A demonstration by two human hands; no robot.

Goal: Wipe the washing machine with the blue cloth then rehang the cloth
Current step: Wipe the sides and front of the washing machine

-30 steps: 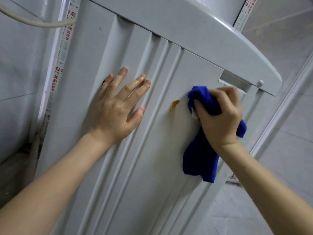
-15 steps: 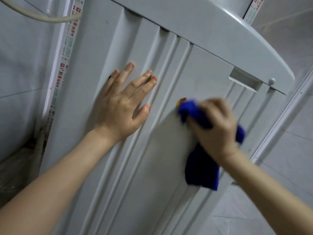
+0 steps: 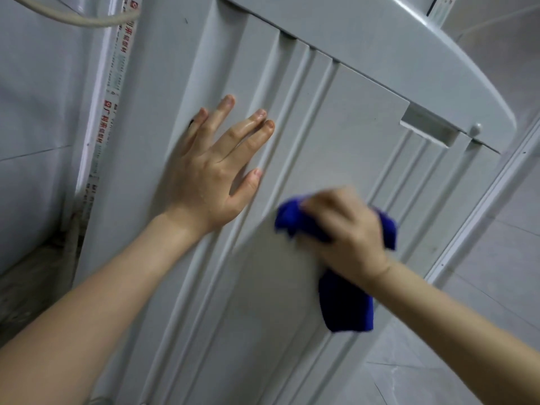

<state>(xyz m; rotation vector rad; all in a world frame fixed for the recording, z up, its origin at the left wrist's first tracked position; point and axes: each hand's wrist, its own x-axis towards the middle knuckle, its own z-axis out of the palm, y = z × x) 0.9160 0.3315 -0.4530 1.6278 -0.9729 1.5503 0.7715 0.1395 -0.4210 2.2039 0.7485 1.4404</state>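
Fingers (image 3: 327,201) of the right hand (image 3: 350,232) are curled over a bunched blue cloth (image 3: 346,302) and press it against the flat side panel of the washing machine (image 3: 336,121). That hand is blurred, so the exact pinch cannot be read, but the wad shows just beyond the fingertips and past the knuckles on the outer side. From the fingers the cloth's long axis runs down the panel. The wad sits under them and a loose tail hangs below the wrist, touching the panel or just off it, I cannot tell which.

The left hand (image 3: 210,176) lies flat on the machine, up and to the left of the cloth. Its fingers (image 3: 248,135) are straight and spread, holding nothing, seemingly as a brace. Raised ribs (image 3: 292,135) run between the two hands, and more lie to the right of the right fingers. Above those fingers, well apart, is a recessed slot (image 3: 426,133) under the lid's rim (image 3: 409,54); nothing can be seen inside it. No tub or other container is in view. A hose (image 3: 87,20) crosses far above the left fingers.

Wiping looks under way, and the next stroke turns on the bare panel lying up from the right fingers toward the slot. Only the right hand has the cloth. No hook or rail for rehanging shows.
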